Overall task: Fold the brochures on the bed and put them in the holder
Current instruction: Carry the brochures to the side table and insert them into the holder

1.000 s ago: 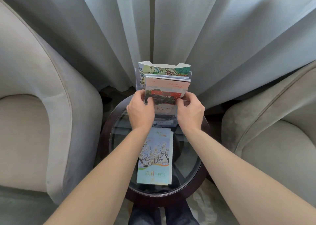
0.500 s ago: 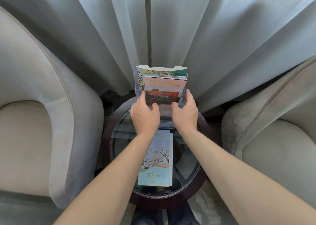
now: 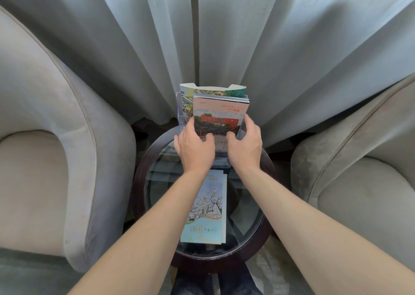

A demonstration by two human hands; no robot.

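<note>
A folded brochure with a red gate picture (image 3: 221,115) stands in the clear plastic holder (image 3: 180,108) at the back of a small round glass table. Behind it in the holder is a taller green and yellow map brochure (image 3: 211,91). My left hand (image 3: 193,146) grips the red-gate brochure's lower left edge, thumb on its front. My right hand (image 3: 244,144) grips its lower right edge the same way. A light-blue brochure with white blossoms (image 3: 206,209) lies flat on the glass, between my forearms.
The round table has a dark wooden rim (image 3: 140,175). A beige armchair (image 3: 51,151) stands close on the left, another (image 3: 359,166) on the right. Grey curtains (image 3: 224,36) hang right behind the holder.
Both hands have pushed the red-gate brochure lower into the holder and shifted from its middle edges toward its bottom corners. The blue brochure has not moved.
</note>
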